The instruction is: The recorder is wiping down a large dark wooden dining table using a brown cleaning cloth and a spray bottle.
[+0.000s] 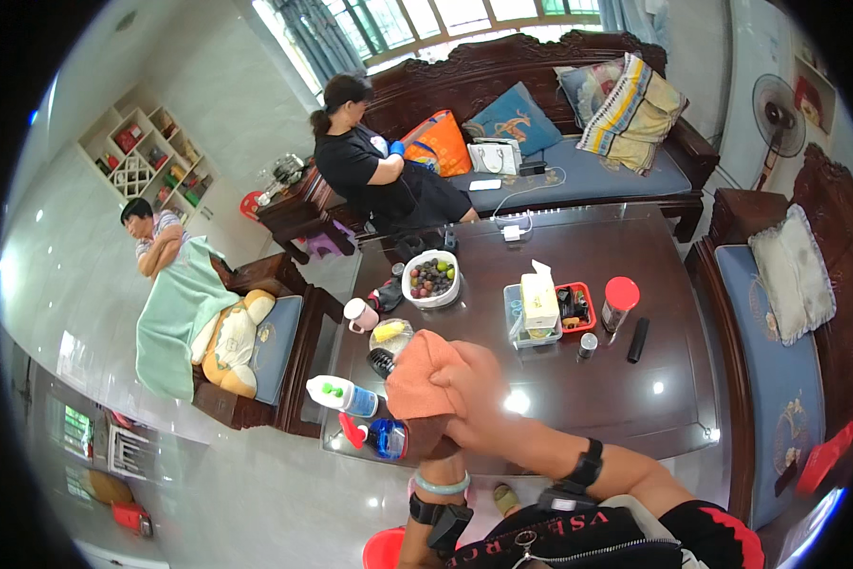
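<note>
My right hand (478,387) grips an orange cloth (423,377) in front of me, over the near left part of the dark wooden table (540,419). My left hand (430,435), with a pale bangle at its wrist, is below it, its fingers largely hidden by the cloth. A black object with rows of buttons, which looks like a remote control (381,362), sticks out past the cloth and appears held in my left hand. Left of the hands are a white bottle (342,395) and a blue spray bottle with a red head (387,437).
On the table are a fruit bowl (432,301), a pink mug (360,316), a tissue pack (539,302), a red basket (576,326), a red-lidded jar (617,306) and a black cylinder (638,340). A person (355,160) is by the sofa; another person (157,238) stands behind an armchair. A red bucket (382,549) is below.
</note>
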A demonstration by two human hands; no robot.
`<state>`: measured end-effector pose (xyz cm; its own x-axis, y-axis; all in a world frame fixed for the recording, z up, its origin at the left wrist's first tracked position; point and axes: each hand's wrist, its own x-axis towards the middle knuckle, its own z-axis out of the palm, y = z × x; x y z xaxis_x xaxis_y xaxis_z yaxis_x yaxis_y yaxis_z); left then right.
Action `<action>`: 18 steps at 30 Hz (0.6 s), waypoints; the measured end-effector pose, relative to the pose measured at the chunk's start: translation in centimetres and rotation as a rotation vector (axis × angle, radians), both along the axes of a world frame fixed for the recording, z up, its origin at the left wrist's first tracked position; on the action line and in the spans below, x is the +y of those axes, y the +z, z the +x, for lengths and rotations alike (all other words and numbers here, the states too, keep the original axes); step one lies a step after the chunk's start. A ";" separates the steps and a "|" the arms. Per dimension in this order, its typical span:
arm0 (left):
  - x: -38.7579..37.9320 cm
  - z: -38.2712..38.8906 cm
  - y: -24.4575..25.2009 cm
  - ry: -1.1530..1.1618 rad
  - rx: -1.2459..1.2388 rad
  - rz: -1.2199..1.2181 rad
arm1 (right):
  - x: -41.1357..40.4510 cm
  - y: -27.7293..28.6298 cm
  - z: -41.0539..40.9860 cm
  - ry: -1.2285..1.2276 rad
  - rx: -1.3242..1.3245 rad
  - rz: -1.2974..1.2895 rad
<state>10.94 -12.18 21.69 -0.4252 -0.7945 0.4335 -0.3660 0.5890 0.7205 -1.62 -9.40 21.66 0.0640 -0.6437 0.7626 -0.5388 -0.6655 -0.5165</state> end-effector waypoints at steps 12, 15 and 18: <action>1.7 0.6 1.5 0.019 1.230 0.396 | -4.0 0.6 2.0 1.036 -1.580 0.724; 1.5 1.3 1.6 0.001 1.311 0.432 | -1.3 2.7 2.1 0.682 -1.502 0.743; 2.0 3.5 2.5 -0.121 1.631 0.686 | -1.4 1.8 1.6 0.923 -1.665 0.709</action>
